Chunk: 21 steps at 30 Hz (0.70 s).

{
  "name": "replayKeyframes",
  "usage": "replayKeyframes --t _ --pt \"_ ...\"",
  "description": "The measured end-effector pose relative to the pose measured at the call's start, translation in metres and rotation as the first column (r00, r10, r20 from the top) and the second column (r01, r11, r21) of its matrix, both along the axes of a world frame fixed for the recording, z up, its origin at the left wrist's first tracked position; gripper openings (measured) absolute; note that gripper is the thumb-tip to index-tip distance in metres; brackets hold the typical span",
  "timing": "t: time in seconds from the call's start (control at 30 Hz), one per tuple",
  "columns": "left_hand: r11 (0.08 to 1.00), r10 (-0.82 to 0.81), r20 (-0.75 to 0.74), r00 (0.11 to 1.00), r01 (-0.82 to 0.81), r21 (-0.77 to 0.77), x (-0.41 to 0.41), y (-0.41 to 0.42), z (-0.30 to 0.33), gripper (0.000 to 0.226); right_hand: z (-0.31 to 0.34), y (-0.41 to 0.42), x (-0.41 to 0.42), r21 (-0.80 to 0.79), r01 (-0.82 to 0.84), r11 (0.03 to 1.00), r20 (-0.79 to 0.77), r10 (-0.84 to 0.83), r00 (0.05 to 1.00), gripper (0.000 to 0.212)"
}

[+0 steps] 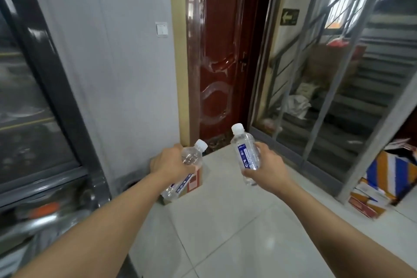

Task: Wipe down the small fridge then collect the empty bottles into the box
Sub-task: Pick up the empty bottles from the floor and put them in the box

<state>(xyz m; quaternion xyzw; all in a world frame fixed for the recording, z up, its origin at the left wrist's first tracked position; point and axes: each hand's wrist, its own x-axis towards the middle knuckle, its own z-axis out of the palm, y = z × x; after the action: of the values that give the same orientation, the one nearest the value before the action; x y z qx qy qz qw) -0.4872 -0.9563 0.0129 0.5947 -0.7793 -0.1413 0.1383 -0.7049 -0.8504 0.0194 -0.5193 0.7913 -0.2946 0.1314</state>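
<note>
While left hand (pixel 169 163) grips one clear bottle (pixel 188 160), right hand (pixel 268 166) grips another (pixel 246 153); blue labels, lettering unreadable.

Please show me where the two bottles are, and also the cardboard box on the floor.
Left-hand bottle (pixel 190 157): head view, clear upper body.
Right-hand bottle (pixel 247 155): head view, blue label.
Cardboard box (pixel 195 181): head view, red-printed side.
</note>
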Motion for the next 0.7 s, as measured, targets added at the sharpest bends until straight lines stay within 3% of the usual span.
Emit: replayKeyframes --t 0.33,0.5,0.7 --pt "0.970 0.242 -0.006 0.970 -0.242 0.016 -0.120 -0.141 -0.008 0.048 -0.007 -0.204 -0.143 0.051 -0.227 0.972 -0.042 0.229 0.972 0.079" --pt "0.951 0.302 0.064 0.951 -0.305 0.046 -0.155 -0.199 -0.017 0.051 -0.025 -0.293 -0.178 0.084 -0.318 0.944 -0.015 0.320 0.947 0.078" --pt "0.933 0.351 0.036 0.936 -0.353 0.075 -0.180 -0.293 -0.039 0.054 -0.047 -0.388 -0.210 0.117 -0.378 0.919 -0.011 0.381 0.924 0.080"
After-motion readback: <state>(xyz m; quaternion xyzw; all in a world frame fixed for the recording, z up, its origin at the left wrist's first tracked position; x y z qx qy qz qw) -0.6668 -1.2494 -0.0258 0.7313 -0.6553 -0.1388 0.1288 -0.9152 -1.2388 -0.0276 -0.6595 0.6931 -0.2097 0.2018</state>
